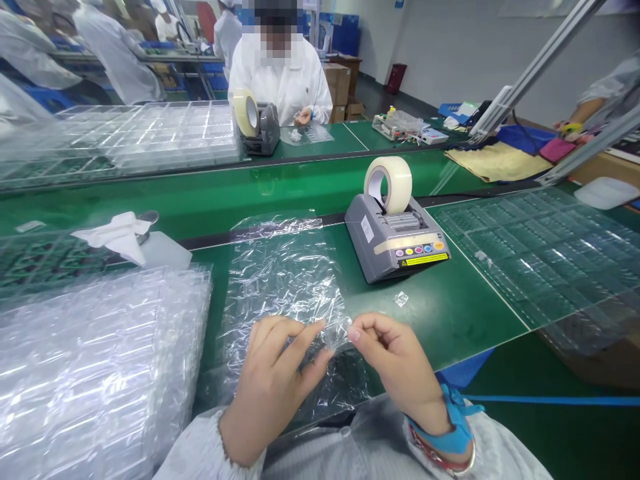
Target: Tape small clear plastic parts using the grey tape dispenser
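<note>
My left hand (270, 380) and my right hand (400, 360) are raised close together near the bottom of the view. Their fingertips pinch a small piece of transparent plastic film (336, 333) from either side. Under my hands lies a crinkled transparent plastic sheet (280, 293) on the green bench mat (440, 320). Beyond my right hand stands a grey tape dispenser (395, 230) with a roll of tape on top. A tiny transparent plastic piece (401, 299) lies on the mat between it and my right hand. A blue wrist strap (450, 430) circles my right wrist.
A tall stack of transparent blister trays (95, 367) fills the lower left. Another transparent tray (545, 253) lies to the right. A white cloth (113, 233) sits at the left. A co-worker (280, 73) sits across the bench with a second dispenser (257, 123).
</note>
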A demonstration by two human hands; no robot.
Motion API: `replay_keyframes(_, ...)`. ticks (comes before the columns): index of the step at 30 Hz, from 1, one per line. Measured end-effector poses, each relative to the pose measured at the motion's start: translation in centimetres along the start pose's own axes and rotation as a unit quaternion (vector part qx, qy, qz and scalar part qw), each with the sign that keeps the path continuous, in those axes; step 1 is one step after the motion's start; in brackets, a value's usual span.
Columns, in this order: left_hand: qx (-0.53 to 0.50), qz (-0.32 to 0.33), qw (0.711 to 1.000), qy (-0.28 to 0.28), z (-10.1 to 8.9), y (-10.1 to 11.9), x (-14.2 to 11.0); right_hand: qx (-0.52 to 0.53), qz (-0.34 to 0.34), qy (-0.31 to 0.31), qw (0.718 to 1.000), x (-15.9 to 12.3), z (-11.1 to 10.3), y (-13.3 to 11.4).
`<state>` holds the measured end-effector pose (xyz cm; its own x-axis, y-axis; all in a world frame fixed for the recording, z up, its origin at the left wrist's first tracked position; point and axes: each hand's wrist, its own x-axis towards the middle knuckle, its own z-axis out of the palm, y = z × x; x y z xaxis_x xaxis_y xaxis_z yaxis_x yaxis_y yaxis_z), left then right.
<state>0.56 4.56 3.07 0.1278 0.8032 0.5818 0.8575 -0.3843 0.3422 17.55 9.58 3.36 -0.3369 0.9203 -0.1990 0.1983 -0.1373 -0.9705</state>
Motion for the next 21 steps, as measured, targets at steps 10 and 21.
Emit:
replay_keyframes(10, 0.038, 0.019, 0.999, -0.005, -0.1, 0.2, 0.0, -0.064, -0.032, 0.064, 0.995, -0.3, 0.0, 1.3)
replay_keyframes(21, 0.03, 0.039, 0.998, -0.033, -0.5, 0.2, 0.3, -0.341, -0.306, -0.05, 0.888, -0.2, -3.4, -0.7)
